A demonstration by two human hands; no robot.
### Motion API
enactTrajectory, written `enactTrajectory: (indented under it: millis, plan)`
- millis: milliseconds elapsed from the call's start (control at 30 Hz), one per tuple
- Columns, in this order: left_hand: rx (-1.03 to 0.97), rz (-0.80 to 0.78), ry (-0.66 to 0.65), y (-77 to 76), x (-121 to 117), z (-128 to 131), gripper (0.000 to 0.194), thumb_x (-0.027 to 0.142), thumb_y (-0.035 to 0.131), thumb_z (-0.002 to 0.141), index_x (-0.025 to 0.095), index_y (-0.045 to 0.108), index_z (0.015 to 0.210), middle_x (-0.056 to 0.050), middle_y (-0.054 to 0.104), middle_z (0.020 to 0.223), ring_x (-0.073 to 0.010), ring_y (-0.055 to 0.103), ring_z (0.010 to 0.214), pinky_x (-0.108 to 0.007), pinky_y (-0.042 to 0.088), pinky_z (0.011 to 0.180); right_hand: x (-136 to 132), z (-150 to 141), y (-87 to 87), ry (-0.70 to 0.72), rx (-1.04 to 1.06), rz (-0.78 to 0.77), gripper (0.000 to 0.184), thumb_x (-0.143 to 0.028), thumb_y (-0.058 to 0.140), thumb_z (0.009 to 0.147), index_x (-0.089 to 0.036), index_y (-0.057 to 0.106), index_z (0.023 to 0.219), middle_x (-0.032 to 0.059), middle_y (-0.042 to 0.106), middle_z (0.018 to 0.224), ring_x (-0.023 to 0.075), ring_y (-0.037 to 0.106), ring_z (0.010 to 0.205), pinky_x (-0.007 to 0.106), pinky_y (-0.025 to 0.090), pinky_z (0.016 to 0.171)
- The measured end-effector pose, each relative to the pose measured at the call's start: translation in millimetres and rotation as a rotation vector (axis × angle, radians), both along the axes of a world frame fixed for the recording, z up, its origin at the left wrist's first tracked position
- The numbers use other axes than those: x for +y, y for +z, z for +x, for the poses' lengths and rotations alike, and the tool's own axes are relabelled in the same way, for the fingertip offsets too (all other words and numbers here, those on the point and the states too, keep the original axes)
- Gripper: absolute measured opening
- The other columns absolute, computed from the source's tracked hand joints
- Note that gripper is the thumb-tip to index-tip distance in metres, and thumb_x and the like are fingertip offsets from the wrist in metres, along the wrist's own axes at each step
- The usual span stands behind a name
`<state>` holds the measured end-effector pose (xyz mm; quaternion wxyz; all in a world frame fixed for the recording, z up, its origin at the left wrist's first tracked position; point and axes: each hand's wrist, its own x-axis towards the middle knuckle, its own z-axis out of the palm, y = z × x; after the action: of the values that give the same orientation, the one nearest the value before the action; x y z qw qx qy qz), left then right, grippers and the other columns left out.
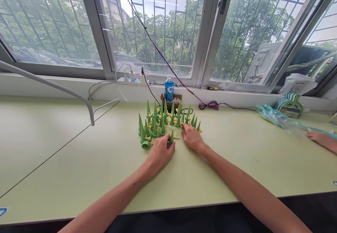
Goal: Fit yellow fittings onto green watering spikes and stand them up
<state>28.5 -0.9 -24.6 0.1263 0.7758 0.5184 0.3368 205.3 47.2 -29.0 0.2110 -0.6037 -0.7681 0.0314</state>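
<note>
Several green cone-shaped spikes with small yellow parts (163, 122) stand upright in a cluster on the pale green table (105, 162). My left hand (161, 151) rests at the cluster's near edge, fingers curled round one upright green cone (171, 137). One cone (146, 144) lies on its side just left of that hand. My right hand (191, 137) lies palm down at the cluster's right side, its fingertips among the cones and hidden there.
A blue-labelled bottle (169, 90) and a small brown box (171, 101) stand behind the cluster. Cables (210, 105) and a power strip (133, 79) run along the sill. Teal plastic items (288, 106) lie far right, near another person's hand (317, 136). A white tube (79, 98) arches at left.
</note>
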Motion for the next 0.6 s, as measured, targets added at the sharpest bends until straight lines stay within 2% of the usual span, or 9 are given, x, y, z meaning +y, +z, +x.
enactTrajectory:
  millis: [333, 600]
  plan:
    - [-0.004, -0.016, 0.003, -0.5, -0.8, 0.9, 0.014, 0.027, 0.050, 0.084, 0.021, 0.046, 0.072, 0.001, 0.053, 0.060, -0.0140, 0.047, 0.054, -0.026, 0.035, 0.055, -1.0, -0.7, -0.3, 0.058, 0.069, -0.014, 0.039, -0.018, 0.048, 0.091, -0.015, 0.049, 0.131, 0.0123, 0.065, 0.121, 0.0232, 0.059, 0.113, 0.031, 0.044, 0.090]
    - [-0.004, -0.015, 0.009, 1.9, -2.2, 0.6, 0.020, 0.027, 0.052, 0.084, 0.022, 0.041, 0.068, 0.002, 0.053, 0.060, -0.0141, 0.048, 0.055, -0.025, 0.034, 0.055, 1.1, -4.9, -4.1, 0.247, 0.368, 0.049, 0.027, -0.015, 0.040, 0.095, -0.013, 0.057, 0.116, 0.0107, 0.070, 0.108, 0.0178, 0.066, 0.098, 0.028, 0.046, 0.087]
